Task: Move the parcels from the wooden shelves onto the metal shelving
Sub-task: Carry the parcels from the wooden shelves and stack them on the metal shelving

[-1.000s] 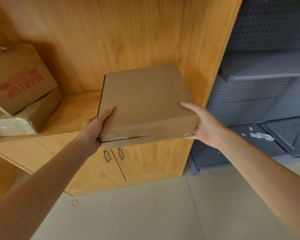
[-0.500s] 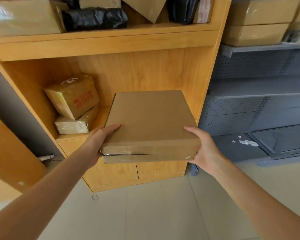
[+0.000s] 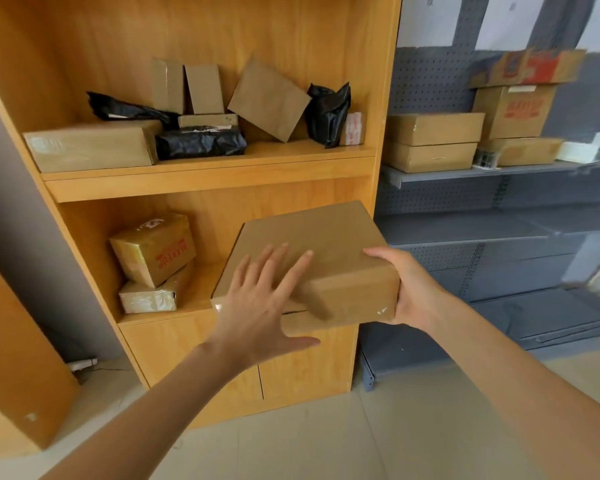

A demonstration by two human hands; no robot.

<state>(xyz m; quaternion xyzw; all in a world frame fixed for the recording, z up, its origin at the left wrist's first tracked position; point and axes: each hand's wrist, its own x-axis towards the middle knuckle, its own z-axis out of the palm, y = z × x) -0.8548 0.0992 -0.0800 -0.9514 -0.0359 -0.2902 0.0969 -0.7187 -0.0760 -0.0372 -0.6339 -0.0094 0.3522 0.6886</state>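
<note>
Head camera: a flat brown parcel hangs in mid-air in front of the lower bay of the wooden shelves, clear of the board and not yet on the metal shelving to its right. The right hand carries it alone, its grip clamped on the parcel's near right corner, thumb on the top face and the other fingers hidden, apparently under the box; a hold at the corner nearest the grey racks seems chosen for a swing that way. The left hand sits in front of the parcel's near left part with fingers straight and spread, its grip apart and clasping nothing; whether the fingertips touch the cardboard cannot be told. The parcel tilts a little, the far edge higher, as a one-handed load would.

Two taped boxes wait stacked at the left of the same bay, the upper one askew on the lower. The bay above holds a crowd of cartons and black bags, several propped against the back panel. On the metal shelving's upper level stand parcels already delivered, stacked two high, while the middle level beside the carried box looks bare, likely the nearest landing place.
</note>
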